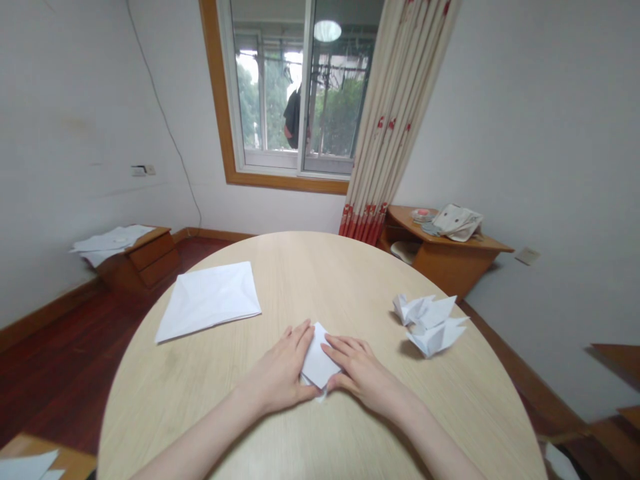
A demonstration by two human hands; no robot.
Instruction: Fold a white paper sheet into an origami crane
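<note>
A small piece of folded white paper (319,363) lies on the round table in front of me, diamond-shaped, one corner pointing away. My left hand (285,367) holds its left edge, fingers stretched along the side and thumb at the near corner. On the other side, my right hand (357,373) has its fingertips on the paper's top and its thumb by the lower right edge. A little loose flap shows beneath the near corner between the thumbs. The fingers partly cover both side corners.
A stack of white paper sheets (213,300) lies at the table's left. Several folded paper figures (433,323) stand at the right on the pale round table (320,267). Beyond are a wooden cabinet (155,257) with papers, a corner shelf (450,263) with a cloth bag, and a curtain (385,127).
</note>
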